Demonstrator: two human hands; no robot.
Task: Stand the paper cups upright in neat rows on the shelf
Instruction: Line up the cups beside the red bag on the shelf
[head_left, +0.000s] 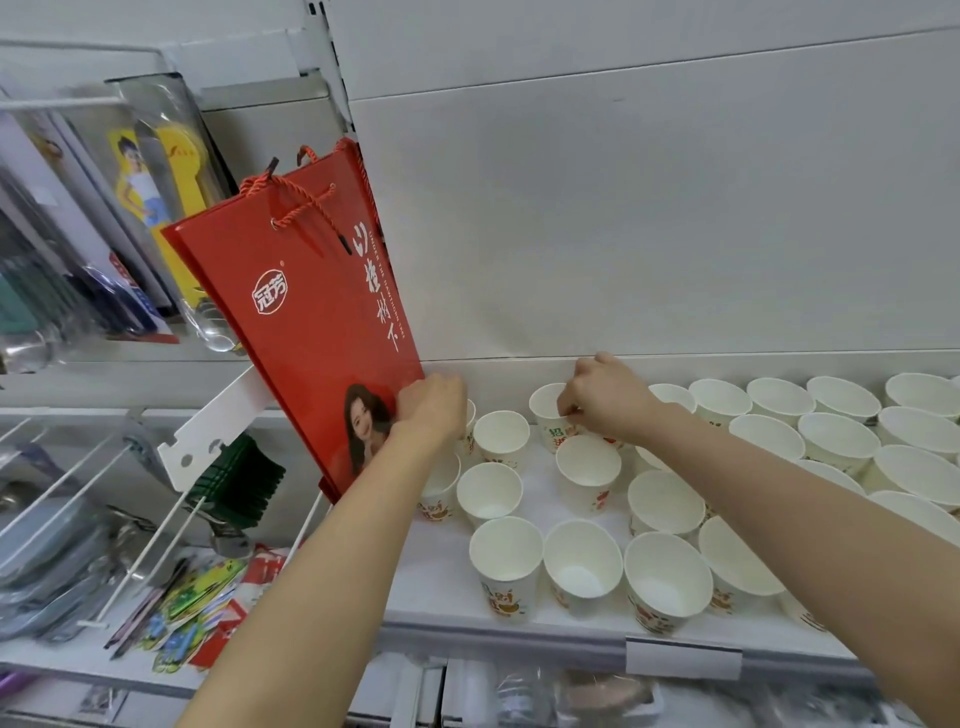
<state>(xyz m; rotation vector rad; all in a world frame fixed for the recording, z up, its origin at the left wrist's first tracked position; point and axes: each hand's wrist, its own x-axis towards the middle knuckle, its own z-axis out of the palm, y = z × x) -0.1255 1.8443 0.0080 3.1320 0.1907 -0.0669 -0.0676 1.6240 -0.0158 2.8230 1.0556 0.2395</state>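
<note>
Several white paper cups with red and green print stand upright on the white shelf (447, 577). My right hand (605, 397) pinches the rim of a back-row cup (548, 410) near the rear wall. My left hand (434, 408) is closed over a cup at the shelf's left end, mostly hiding it, and touches the red bag beside it. Closer to me stand cups such as one in the front row (506, 566) and one in the middle row (588, 470). Wider white paper bowls (836, 439) fill the right part of the shelf.
A red paper gift bag (306, 312) with rope handles hangs at the shelf's left edge, against my left hand. Left of it are wire racks with packaged goods (130, 218) and a green stack (239, 483). A price-tag holder (683, 657) sits on the shelf's front lip.
</note>
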